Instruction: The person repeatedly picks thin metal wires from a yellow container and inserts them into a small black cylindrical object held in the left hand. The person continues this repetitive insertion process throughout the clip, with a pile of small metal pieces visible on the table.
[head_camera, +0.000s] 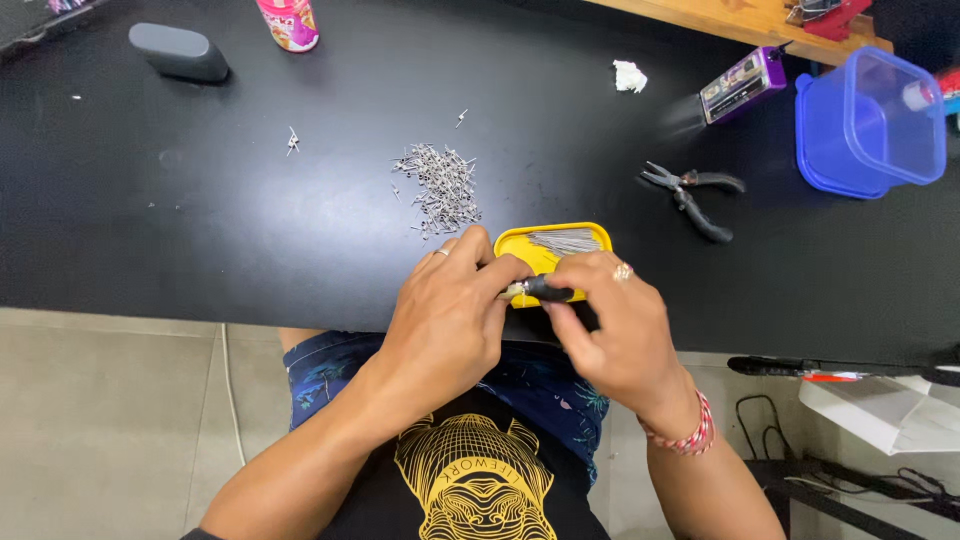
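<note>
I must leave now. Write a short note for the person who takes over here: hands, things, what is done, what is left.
Left hand: pinches the front end of a small black-handled tool, at the table edge.
Right hand: grips the tool's handle.
Yellow tray: just behind the hands, holds a neat bundle of thin metal pins.
Loose heap of pins: on the black table, left of the tray.
Black pliers: lie unused, to the right.
Done: one bundle in the tray. Left: the heap.

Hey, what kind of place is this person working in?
Probably a small craft or assembly workbench: a black table bears a heap of small metal pins, black-handled pliers and a yellow tray of wires.
</note>
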